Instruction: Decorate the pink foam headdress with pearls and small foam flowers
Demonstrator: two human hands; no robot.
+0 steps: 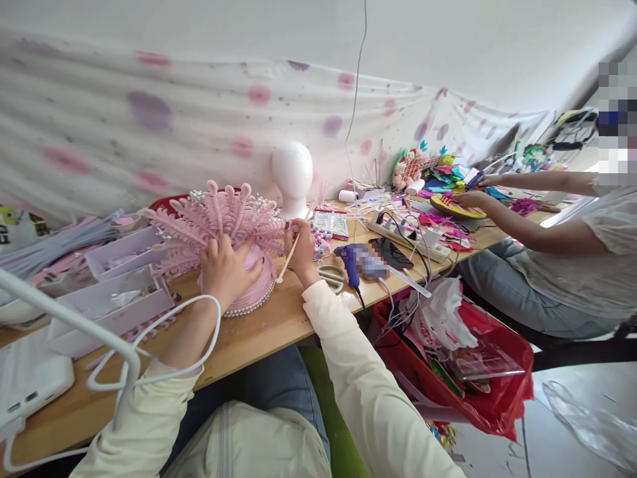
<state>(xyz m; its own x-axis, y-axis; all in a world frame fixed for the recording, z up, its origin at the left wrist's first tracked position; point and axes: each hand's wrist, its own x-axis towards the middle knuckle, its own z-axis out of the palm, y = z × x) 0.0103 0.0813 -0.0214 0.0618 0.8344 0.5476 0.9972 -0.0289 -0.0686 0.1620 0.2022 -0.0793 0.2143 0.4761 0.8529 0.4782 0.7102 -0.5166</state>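
A pink crown-like headpiece [233,226] with curled feathery fronds and a pearl-trimmed base stands on the wooden table [259,332]. My left hand [225,269] is closed around its front, gripping the pink base. My right hand [300,247] is at the headpiece's right edge, pinching a thin pale stick [288,260] that slants down toward the table. Both arms wear pale yellow sleeves.
A white foam head [292,176] stands behind the headpiece. White trays [114,279] lie to the left, a blue glue gun [348,259], scissors [331,275] and a power strip [408,236] to the right. Another person [562,252] sits at the right with coloured paper pieces. A red bag [472,372] hangs beside the table.
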